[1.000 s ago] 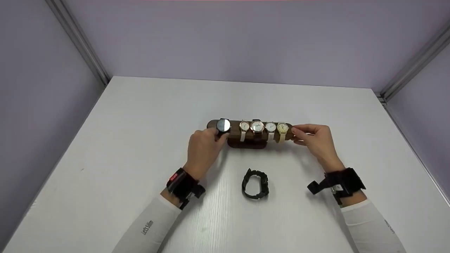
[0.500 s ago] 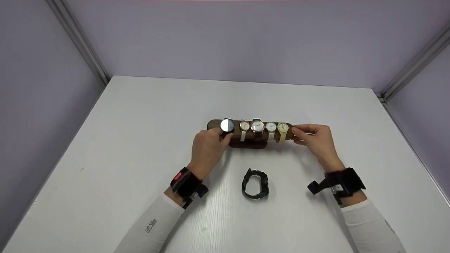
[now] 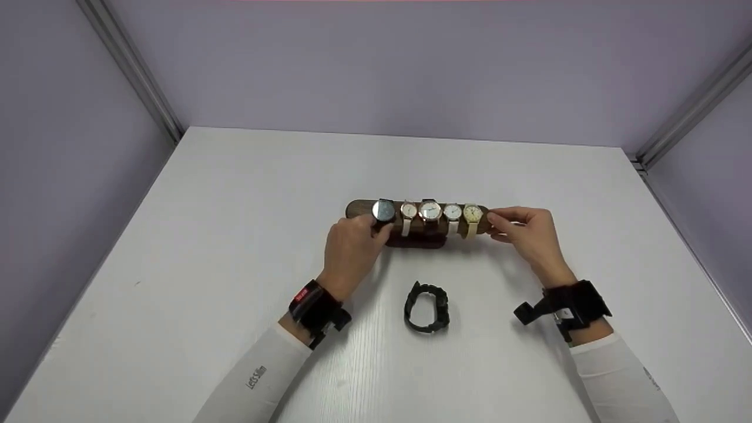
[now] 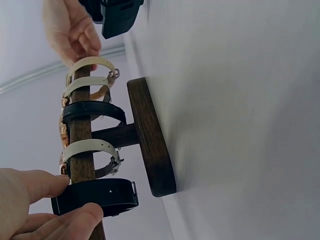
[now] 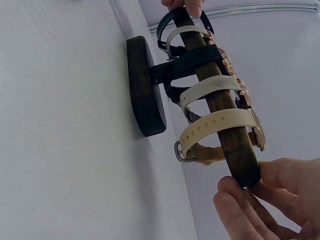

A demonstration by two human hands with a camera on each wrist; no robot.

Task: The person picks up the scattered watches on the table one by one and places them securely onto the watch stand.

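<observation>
A dark wooden watch stand (image 3: 418,241) stands mid-table, and its bar (image 3: 356,208) carries several watches. My left hand (image 3: 376,226) pinches the leftmost one, a black-strapped watch (image 3: 383,210), between thumb and fingers. The left wrist view shows that black strap (image 4: 102,195) looped round the bar (image 4: 80,135), close to a cream-strapped watch (image 4: 90,147). My right hand (image 3: 492,226) pinches the bar's right end (image 5: 242,167), just beyond the beige-strapped watch (image 5: 220,122). A black bracelet watch (image 3: 427,307) lies on the table in front of the stand, between my wrists.
The white table (image 3: 235,205) is walled by purple panels on the left, back and right, with metal rails in the corners. Both wrists wear black camera mounts. The stand's oval base (image 4: 150,140) sits flat on the table.
My left hand has slid the black-strapped watch rightward along the bar, closer to the other watches. The right hand and the bracelet watch have stayed put.
</observation>
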